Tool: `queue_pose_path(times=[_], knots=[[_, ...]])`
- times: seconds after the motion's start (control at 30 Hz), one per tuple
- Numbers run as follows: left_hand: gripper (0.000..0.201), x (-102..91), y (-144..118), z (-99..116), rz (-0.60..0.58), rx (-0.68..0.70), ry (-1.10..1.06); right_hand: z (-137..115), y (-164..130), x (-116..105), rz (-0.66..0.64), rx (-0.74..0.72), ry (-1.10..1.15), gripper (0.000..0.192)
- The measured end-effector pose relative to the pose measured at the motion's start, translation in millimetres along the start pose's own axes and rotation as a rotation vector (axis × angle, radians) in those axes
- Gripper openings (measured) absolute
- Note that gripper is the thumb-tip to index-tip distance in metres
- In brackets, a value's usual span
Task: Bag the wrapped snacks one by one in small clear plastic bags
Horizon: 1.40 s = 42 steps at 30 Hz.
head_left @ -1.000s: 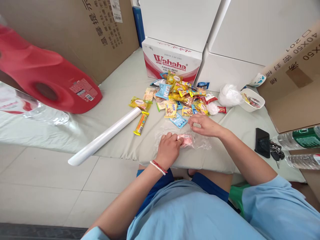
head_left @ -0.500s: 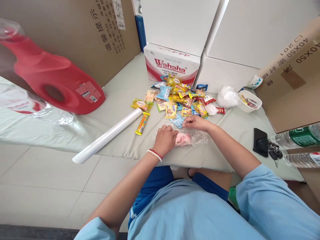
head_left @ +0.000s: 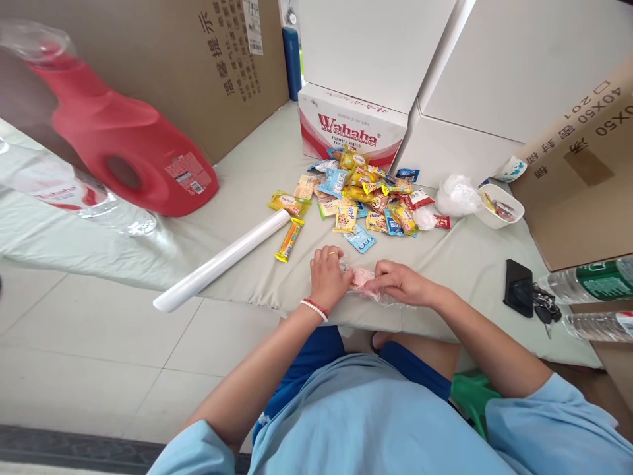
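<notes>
1 pink pkt (head_left: 362, 277), 1 red plas. jug (head_left: 163, 138), 3 clr plas. bottles (head_left: 126, 216), 1 wht roll (head_left: 225, 262), 1 blk phone (head_left: 517, 284)

light-blue shirt (head_left: 376, 415) | blue shorts (head_left: 316, 356) | red-and-white bracelets (head_left: 314, 307) | gold ring (head_left: 333, 253)

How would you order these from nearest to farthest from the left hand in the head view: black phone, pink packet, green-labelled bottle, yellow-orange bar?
1. Pink packet: immediately right of the left hand.
2. Yellow-orange bar: left of that hand.
3. Black phone: well to the right.
4. Green-labelled bottle: far right, beyond the phone.
</notes>
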<state>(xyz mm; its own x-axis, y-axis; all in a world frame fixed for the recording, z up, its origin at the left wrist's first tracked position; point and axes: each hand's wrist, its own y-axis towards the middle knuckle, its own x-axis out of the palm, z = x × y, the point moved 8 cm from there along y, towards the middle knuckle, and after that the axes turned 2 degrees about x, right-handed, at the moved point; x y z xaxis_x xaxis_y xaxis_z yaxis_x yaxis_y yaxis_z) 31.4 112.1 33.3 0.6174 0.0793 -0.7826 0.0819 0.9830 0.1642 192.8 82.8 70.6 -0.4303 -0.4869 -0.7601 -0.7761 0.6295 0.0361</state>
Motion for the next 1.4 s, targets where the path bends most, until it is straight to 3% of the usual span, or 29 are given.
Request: queue_pose_path(times=[0.07, 0.13, 0.27, 0.33, 0.43, 0.5, 0.6, 0.7, 0.8, 0.9, 1.0, 1.1, 1.2, 1.27, 1.33, 1.4], knots=[[0.053, -1.8, 3, -13, 0.007, -0.044, -0.088, -10, -6, 18, -0.043, -0.027, -0.128, 0.035], [0.065, -4.2, 8, -18, -0.044, 0.0, -0.23, -15, -8, 30, -0.058, -0.016, -0.244, 0.036], [0.055, -20.4, 14, -5, -0.127, 0.225, -0.557, -13, -9, 39, -0.061, 0.066, -0.351, 0.038], [0.049, -28.4, 17, -2, -0.068, 0.206, -0.636, -12, -8, 40, -0.062, 0.088, -0.349, 0.036], [0.054, -21.5, 19, -12, -0.033, 0.011, -0.426, -14, -7, 40, -0.073, 0.086, -0.375, 0.036], [0.062, -7.0, 17, -22, -0.146, -0.068, -0.181, -20, -10, 39, -0.079, 0.075, -0.41, 0.037], [0.04, 2.7, 12, -36, -0.266, -0.033, -0.039, -29, -17, 35, -0.038, 0.059, -0.375, 0.039], [0.019, -11.5, 9, -39, -0.208, 0.021, -0.158, -31, -23, 32, 0.039, 0.08, -0.26, 0.056], [0.009, -27.9, -1, -26, -0.109, 0.002, -0.281, -27, -20, 39, 0.052, 0.137, -0.284, 0.055], [0.012, -32.3, -20, 11, -0.012, 0.095, -0.249, -24, -16, 48, 0.062, 0.186, -0.345, 0.045], [0.021, -19.6, -46, 52, -0.002, 0.324, -0.11, -26, -18, 48, 0.116, 0.176, -0.268, 0.032], [0.026, -4.5, -70, 68, -0.007, 0.479, 0.08, -19, -28, 42, 0.205, 0.164, 0.002, 0.025], [0.031, 3.3, -86, 70, 0.011, 0.545, 0.262, 17, -49, 30, 0.443, 0.472, 0.187, 0.035], [0.035, 7.8, -94, 70, 0.003, 0.566, 0.361, 35, -66, 26, 0.55, 0.718, 0.101, 0.037], [0.038, 12.9, -98, 71, -0.025, 0.573, 0.432, 36, -70, 29, 0.472, 0.814, -0.082, 0.039], [0.042, 16.8, -101, 71, -0.049, 0.567, 0.466, 30, -71, 35, 0.306, 0.824, -0.237, 0.033]])
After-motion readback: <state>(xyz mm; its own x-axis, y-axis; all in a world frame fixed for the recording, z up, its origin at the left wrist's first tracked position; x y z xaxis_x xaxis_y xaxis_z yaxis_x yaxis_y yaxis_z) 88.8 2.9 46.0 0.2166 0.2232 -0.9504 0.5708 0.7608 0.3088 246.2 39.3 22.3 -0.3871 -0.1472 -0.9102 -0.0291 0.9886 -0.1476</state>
